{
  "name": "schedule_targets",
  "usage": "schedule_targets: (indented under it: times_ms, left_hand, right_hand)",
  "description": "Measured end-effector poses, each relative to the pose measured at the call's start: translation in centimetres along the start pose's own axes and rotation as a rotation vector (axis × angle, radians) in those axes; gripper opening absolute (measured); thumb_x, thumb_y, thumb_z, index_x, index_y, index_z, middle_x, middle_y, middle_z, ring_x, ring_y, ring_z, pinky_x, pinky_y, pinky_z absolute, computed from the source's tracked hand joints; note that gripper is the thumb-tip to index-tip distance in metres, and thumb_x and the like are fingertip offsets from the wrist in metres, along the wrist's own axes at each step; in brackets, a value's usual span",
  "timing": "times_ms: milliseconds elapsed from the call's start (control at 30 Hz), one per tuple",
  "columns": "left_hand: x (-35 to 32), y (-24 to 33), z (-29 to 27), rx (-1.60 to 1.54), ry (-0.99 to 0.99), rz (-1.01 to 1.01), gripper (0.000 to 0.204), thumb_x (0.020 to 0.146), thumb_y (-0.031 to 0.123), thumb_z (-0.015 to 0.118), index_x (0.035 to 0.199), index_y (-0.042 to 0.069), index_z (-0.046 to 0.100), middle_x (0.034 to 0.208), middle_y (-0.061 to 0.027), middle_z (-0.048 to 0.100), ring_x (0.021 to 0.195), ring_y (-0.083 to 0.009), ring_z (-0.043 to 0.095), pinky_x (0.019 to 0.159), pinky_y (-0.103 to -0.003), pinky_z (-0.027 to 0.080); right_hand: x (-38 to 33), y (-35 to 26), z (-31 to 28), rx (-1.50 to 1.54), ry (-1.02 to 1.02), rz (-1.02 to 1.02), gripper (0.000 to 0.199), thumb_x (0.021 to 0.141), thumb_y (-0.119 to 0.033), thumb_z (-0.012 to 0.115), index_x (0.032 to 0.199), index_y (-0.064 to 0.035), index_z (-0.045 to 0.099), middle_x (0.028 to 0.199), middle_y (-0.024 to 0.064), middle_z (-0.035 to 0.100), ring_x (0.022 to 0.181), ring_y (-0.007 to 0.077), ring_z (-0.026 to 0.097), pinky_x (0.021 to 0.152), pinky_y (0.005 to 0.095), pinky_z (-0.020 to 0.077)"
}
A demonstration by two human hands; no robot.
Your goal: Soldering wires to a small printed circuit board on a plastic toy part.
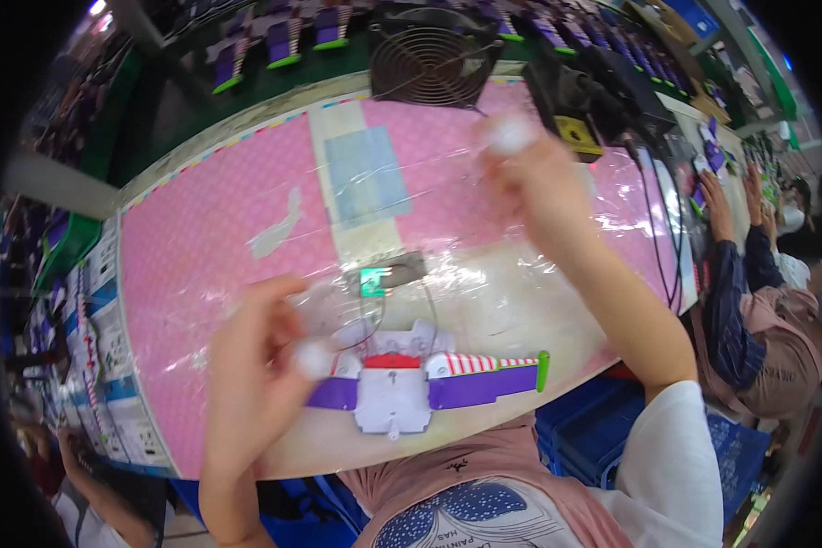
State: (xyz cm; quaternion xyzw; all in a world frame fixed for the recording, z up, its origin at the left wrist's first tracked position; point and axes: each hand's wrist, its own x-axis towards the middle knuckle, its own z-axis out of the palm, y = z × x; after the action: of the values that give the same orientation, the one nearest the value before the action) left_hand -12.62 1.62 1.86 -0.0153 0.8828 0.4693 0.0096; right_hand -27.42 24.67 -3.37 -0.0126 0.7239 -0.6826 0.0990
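A toy wing pack [393,397] lies on the near part of the table, with a white body, purple wings, red-and-white stripes and a green right tip. Thin wires run from it to a small green circuit board [373,282] beside a dark grey piece [404,267]. My left hand [260,352] hovers by the left wing and hides its end; thumb and fingers look apart, with a white cover on the thumb. Farther off, my right hand [530,178] is raised over the table's far right, smeared by motion. A white cover shows on one fingertip; whether the fingers hold anything is unclear.
A black fan [432,64] stands at the table's back edge. Right of it are a black-and-yellow device [577,137] and dark cables [653,228]. Similar purple wings [283,44] line the back. A blue sheet [368,173] lies mid-table. A co-worker [758,320] sits at the right.
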Motion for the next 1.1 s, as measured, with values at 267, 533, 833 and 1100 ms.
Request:
schedule_targets:
  times_ms: [267, 533, 833, 1100]
  left_hand:
    - [-3.1, -3.1, 1.2, -0.213, 0.506, 0.222, 0.031, 0.086, 0.015, 0.051, 0.112, 0.004, 0.039, 0.069, -0.0039, 0.047, 0.062, -0.0080, 0.043, 0.055, -0.020, 0.032]
    - [-2.2, -4.3, -0.5, -0.301, 0.754, 0.386, 0.021, 0.091, 0.030, 0.041, 0.095, 0.009, 0.041, 0.067, -0.0037, 0.037, 0.056, -0.0098, 0.030, 0.052, -0.023, 0.024]
    - [-2.5, -3.4, -0.2, 0.071, 0.461, 0.107, 0.009, 0.077, -0.001, 0.062, 0.083, 0.001, 0.055, 0.062, -0.0049, 0.049, 0.052, -0.0093, 0.046, 0.045, -0.022, 0.034]
    - [-3.1, -2.8, 0.3, 0.271, 0.222, 0.179, 0.015, 0.066, -0.001, 0.069, 0.079, 0.001, 0.062, 0.056, -0.0056, 0.048, 0.045, -0.0157, 0.045, 0.040, -0.028, 0.033]
  right_hand:
    - [1.1, -2.0, -7.3, 0.251, 0.453, -0.155, 0.054, 0.090, -0.045, 0.042, 0.127, -0.0052, 0.036, 0.107, 0.0159, 0.054, 0.066, 0.0165, 0.056, 0.051, 0.0228, 0.0425]
    - [-11.1, 1.9, 0.5, 0.569, 0.230, 0.095, 0.045, 0.095, -0.035, 0.035, 0.114, 0.0028, 0.049, 0.086, 0.0155, 0.061, 0.051, 0.0121, 0.048, 0.045, 0.0214, 0.0367]
    - [-10.5, 2.7, 1.4, 0.479, 0.277, 0.114, 0.024, 0.089, -0.021, 0.047, 0.088, 0.0025, 0.053, 0.060, 0.0103, 0.055, 0.038, 0.0108, 0.042, 0.036, 0.0212, 0.0312]
    - [-10.6, 2.6, 1.8, 0.439, 0.236, 0.153, 0.023, 0.088, -0.022, 0.049, 0.081, -0.0003, 0.052, 0.057, 0.0097, 0.054, 0.035, 0.0103, 0.042, 0.033, 0.0211, 0.0295]
